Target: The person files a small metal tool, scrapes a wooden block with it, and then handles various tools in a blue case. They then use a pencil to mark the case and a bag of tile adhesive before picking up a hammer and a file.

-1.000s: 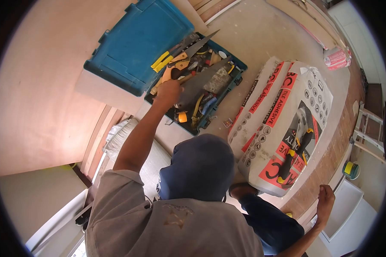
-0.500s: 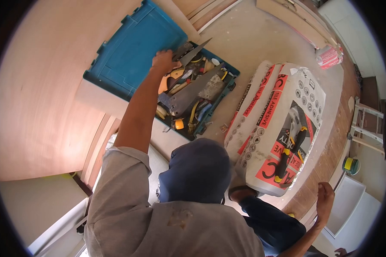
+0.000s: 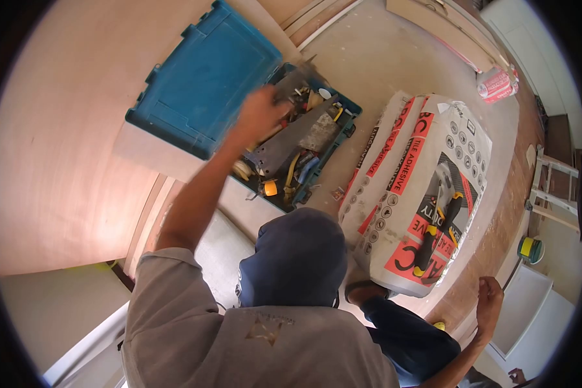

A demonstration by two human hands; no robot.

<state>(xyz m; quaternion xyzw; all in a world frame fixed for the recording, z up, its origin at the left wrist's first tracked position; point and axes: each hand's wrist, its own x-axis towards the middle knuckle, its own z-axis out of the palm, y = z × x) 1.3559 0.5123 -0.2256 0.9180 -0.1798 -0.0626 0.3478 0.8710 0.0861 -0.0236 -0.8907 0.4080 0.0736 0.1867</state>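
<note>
Leaning over the open toolbox, the person works with the left arm stretched out. At the far left of the box, its blue lid (image 3: 207, 81) lies opened back. Next comes the left hand (image 3: 260, 115), which has just moved from beside the lid to a place more over the box. Now it covers the place where the orange saw handle was seen, and this handle does not show anymore. The left hand is blurred; its fingers seem bent around something, but I cannot tell if they grasp a tool or only touch it. Just beyond these fingers there is a blurred saw blade (image 3: 294, 81), so this tool is the nearest to the hand.

To the right of the hand, and lower, the toolbox (image 3: 349, 111) holds a wide grey blade (image 3: 284, 143), which lies slantwise over mixed tools, and a small orange thing (image 3: 270, 188) near the front wall. More to the right, outside the box, two bags of tile adhesive (image 3: 394, 194) lie side by side on the floor. Black and yellow tools (image 3: 427, 249) rest on the right bag. At the far right, the right hand (image 3: 489, 299) is released, with fingers loosely curled and no tool visible in it. It is apart from the bags and well apart from the toolbox.
</note>
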